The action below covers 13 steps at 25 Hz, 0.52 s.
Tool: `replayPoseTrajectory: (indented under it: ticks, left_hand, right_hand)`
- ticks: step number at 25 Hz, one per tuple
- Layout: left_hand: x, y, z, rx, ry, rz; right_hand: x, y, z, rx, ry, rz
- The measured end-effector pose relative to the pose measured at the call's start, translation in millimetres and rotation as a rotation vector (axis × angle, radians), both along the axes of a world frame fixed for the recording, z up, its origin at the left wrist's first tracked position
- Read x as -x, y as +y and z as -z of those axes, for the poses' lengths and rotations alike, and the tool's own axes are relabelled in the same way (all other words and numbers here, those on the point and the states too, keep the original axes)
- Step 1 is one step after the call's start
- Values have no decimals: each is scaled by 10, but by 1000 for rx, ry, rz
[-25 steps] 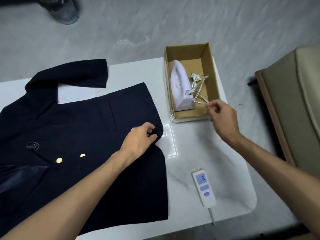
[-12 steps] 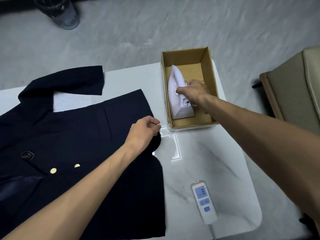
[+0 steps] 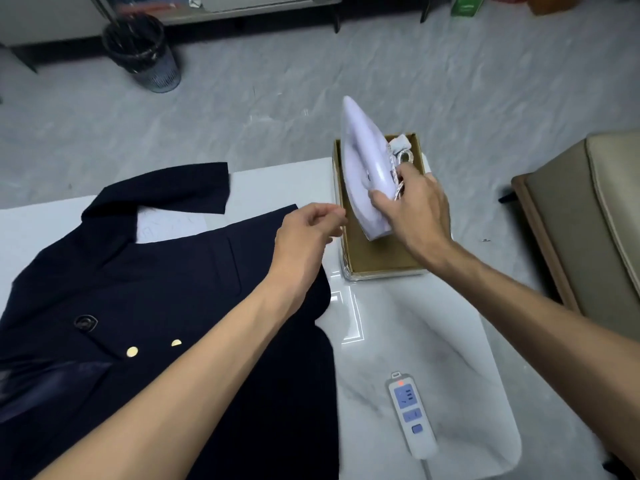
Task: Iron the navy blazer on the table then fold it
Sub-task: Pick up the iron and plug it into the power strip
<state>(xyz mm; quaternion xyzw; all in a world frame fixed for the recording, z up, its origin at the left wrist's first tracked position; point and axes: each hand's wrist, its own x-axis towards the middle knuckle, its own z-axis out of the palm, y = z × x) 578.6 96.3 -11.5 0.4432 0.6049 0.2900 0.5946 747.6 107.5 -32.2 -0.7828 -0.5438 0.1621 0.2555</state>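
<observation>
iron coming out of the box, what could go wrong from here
1. The right hand holds the iron tilted, with the bundled cord pinched alongside; the grip may slip, or the cord may snag the cardboard box.
2. The left hand hovers between the iron and the navy blazer, so it could get bumped.
3. The power strip lies near the edge of the table; plugging in might tug it off.

Probably a home, beige sofa, mesh wastebasket, marble-look floor
</observation>
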Motion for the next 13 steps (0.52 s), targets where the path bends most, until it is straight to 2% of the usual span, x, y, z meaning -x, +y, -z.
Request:
replayPoseTrajectory:
  ticks: [2, 4, 7, 9, 12, 13]
  left_hand:
    - [-17, 16, -244, -36, 21, -10]
    - [65, -75, -406, -32, 47, -36]
    - [446, -272, -424, 90, 71, -120]
    - [795, -379, -321, 186, 62, -147]
    - [1254, -522, -190, 275, 80, -182]
    - [1380, -576, -176, 302, 43, -219]
  right_hand:
    - [257, -250, -301, -145, -15, -99]
    - [593, -479, -461, -208, 36, -169]
    - [1119, -759, -381, -136, 172, -214]
    - [1422, -951, -293, -42, 368, -190]
    - [1745, -1183, -238, 135, 827, -71]
    - [1822, -1236, -203, 213, 923, -37]
